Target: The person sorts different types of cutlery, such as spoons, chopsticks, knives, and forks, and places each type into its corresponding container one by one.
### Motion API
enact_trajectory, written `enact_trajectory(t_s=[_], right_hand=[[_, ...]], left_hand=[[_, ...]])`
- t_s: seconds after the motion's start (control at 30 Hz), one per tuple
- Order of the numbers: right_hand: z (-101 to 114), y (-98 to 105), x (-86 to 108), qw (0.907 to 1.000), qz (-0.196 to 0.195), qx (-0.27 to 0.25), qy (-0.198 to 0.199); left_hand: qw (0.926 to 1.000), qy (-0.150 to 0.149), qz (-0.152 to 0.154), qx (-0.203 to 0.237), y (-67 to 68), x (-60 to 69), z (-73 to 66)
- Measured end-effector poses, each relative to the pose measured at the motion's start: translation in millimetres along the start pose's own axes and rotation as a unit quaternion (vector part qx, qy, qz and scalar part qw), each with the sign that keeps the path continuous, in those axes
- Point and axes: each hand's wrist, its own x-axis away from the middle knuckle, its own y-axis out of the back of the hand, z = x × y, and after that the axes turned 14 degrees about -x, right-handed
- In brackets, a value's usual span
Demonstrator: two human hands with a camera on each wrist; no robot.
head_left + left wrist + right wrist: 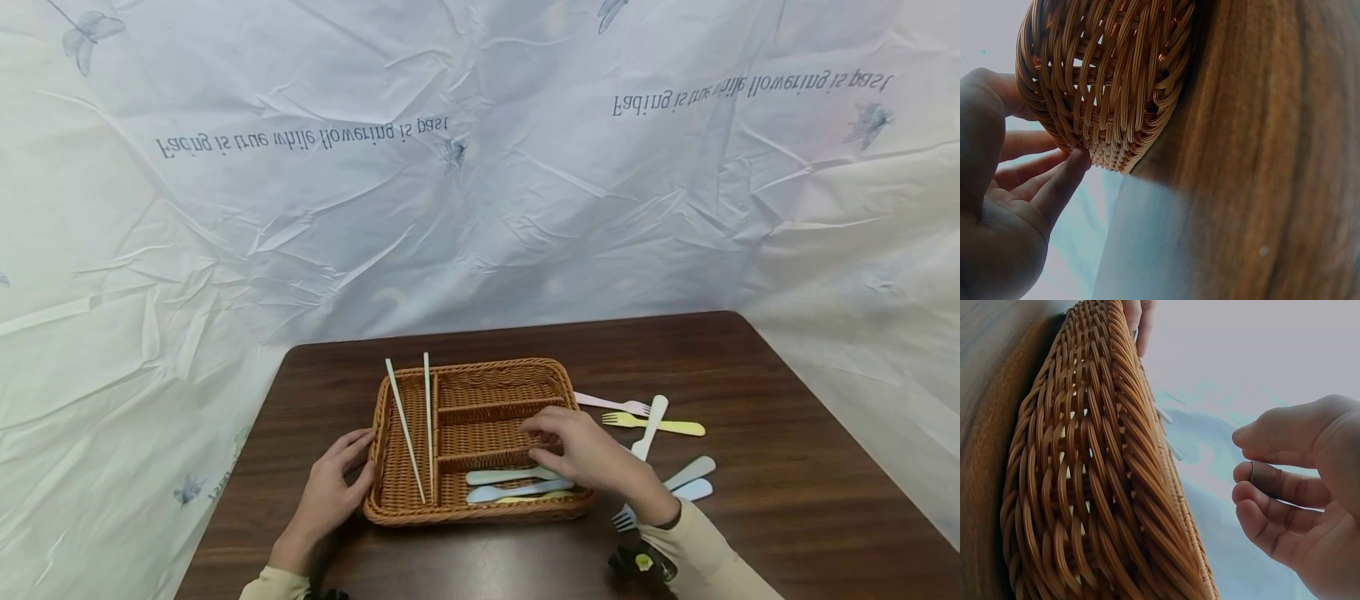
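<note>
A brown wicker basket (498, 367) with several compartments sits on the table. My left hand (330, 487) touches its left side with extended fingers; in the left wrist view, fingertips meet the woven wall (1107, 69). Over the right part of the basket hovers my right hand (581, 446), its fingers loosely bent and holding nothing, as the right wrist view also shows. Two white chopsticks (406, 433) lean in the left compartment, their ends above the back rim. In the front right compartment lie a pale green utensil (502, 476), a light blue one (510, 491) and a partly hidden yellow one.
Right of the basket lie a pink fork (611, 404), a yellow fork (663, 424) and a white utensil (651, 425) across it. Nearer are a grey-green handle (692, 472) and a blue handle (694, 489), partly behind my right arm. A white printed sheet (480, 208) hangs behind the table.
</note>
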Motion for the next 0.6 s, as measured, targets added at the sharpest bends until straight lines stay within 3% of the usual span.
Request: enact_trajectory(t_s=[0.6], right_hand=[[-16, 22, 6.9, 0.9975, -0.063, 0.019, -0.026]], left_hand=[[1.0, -0.003, -0.001, -0.005, 1.3, 0.1, -1.8]])
